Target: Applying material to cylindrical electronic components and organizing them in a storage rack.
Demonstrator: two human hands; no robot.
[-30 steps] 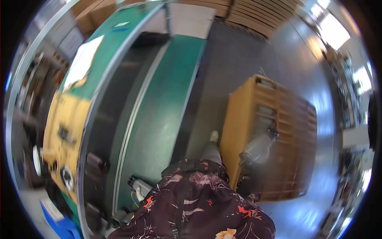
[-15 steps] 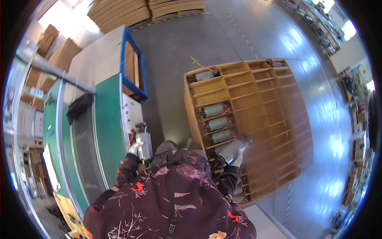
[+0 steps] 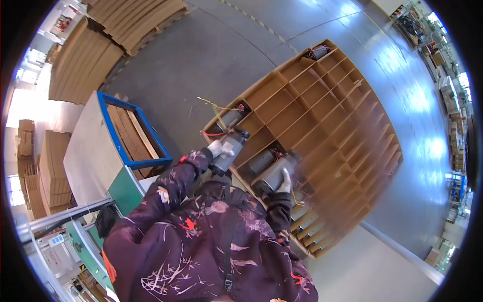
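head view: the left hand point(image 3: 219, 148) is wrapped round the left motor point(image 3: 228, 159), at the near left edge of the box point(image 3: 274, 111), long axis slanting up and rightward. the right hand point(image 3: 285, 182) grasps the right motor point(image 3: 273, 176) over the box, slanting likewise but flatter; whether it rests on dividers, i cannot tell. just beyond the left motor lies the corner motor point(image 3: 230, 119), nearer the left hand; a stored motor point(image 3: 261, 160) lies beside the right one.
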